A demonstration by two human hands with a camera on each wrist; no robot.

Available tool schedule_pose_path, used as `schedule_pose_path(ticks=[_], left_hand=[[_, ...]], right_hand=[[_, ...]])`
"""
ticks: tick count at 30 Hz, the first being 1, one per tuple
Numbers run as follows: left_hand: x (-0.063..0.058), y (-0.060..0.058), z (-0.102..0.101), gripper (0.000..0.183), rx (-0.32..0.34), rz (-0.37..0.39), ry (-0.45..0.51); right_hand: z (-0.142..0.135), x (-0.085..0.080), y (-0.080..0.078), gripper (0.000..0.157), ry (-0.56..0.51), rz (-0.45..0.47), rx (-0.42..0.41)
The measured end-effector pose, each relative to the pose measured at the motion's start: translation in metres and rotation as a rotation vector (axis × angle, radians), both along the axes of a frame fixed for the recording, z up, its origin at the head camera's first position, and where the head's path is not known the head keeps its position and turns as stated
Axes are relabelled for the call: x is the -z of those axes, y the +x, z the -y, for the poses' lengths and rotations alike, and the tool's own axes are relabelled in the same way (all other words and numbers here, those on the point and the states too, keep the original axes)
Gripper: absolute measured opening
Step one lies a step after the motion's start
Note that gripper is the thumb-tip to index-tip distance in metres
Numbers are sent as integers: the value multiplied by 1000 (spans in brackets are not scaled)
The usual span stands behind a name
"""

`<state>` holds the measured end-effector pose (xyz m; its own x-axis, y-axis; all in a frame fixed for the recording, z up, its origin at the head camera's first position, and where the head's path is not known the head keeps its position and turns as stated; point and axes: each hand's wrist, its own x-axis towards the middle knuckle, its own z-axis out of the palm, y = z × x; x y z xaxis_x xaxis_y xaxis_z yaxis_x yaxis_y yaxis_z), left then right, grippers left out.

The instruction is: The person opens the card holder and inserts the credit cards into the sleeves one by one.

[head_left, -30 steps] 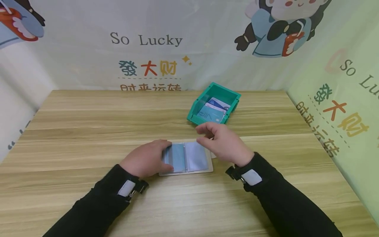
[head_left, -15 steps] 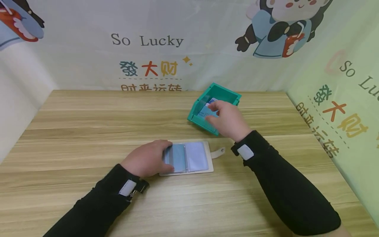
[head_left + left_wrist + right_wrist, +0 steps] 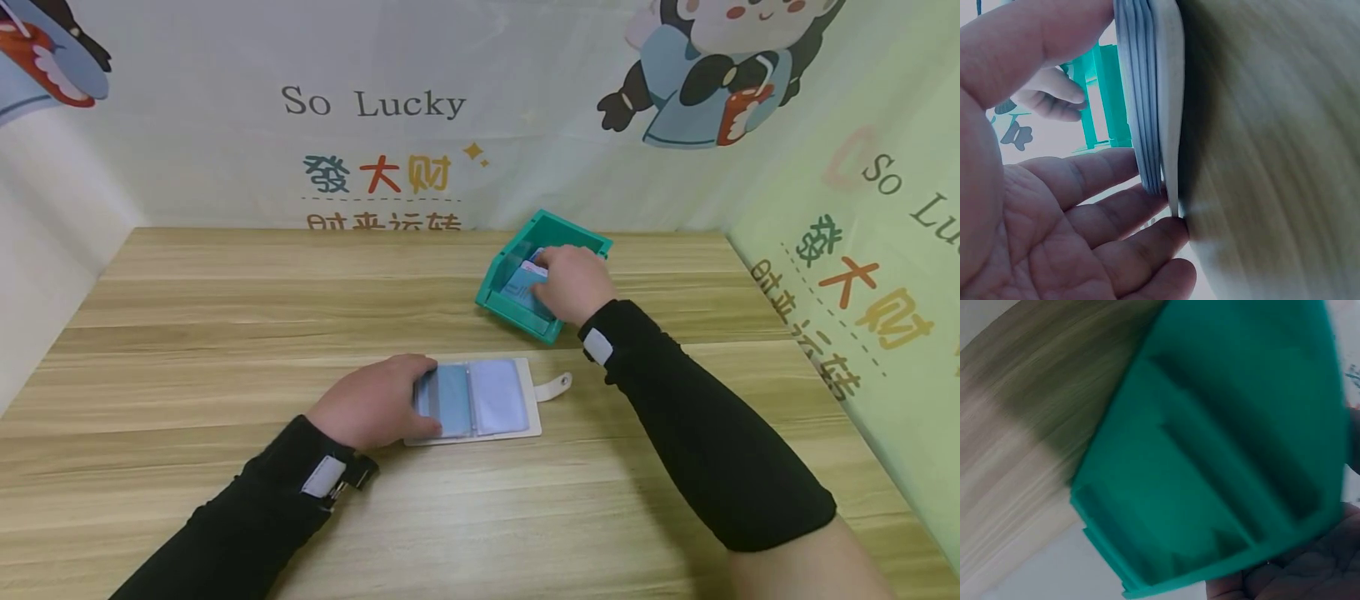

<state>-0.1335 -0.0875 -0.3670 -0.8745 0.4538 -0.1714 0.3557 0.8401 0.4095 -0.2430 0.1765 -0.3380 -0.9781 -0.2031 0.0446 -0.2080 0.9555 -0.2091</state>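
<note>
here, flat blue cards (image 3: 521,286) lie in the green plastic bin (image 3: 517,319), just left of the nearer right hand (image 3: 576,285), whose grip i can't tell, while the left hand (image 3: 375,402) holds the white-covered booklet (image 3: 498,398).

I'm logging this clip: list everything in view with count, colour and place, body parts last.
Card holder: 1, off-white cover with bluish sleeves, lying open on the table under the left hand
Snap strap: 1, white, sticking out from the holder's right edge
Bin: 1, green, far side of the table, right of centre
Cards: at least two, light blue and darker blue, inside the bin
Table: 1, light wood grain, beneath everything
Printed backdrop: pieces unclear, whitish with coloured lettering and cartoons, around the table
Sleeves: 2, black, one on each forearm
White patches: 2, one near each wrist
Hands: 2, left at the holder, right hand at the bin, its fingertips over the cards
</note>
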Motion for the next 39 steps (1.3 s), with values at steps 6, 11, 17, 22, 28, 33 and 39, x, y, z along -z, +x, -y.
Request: schedule_pose_path(ticks=[6,11,17,22,28,33,39], left_hand=[[0,1,-1,79,-4,3,5],[1,1,-2,79,-8,6,7],[1,1,-2,78,-10,13,2],[2,1,-2,78,-14,20,8],[3,1,-1,78,-13,18,15],[3,1,-2,78,-14,17,16],[4,1,-2,77,-11,9,13]], right_hand=[[3,9,-7,40,123,30,4],[9,12,-8,22,225,45,11],[14,13,-6,17,301,36,31],[17,12,-6,18,349,60,31],[19,11,-6,19,366,87,33],[19,12,-7,20,379,88,34],[18,13,-9,19,377,96,33]])
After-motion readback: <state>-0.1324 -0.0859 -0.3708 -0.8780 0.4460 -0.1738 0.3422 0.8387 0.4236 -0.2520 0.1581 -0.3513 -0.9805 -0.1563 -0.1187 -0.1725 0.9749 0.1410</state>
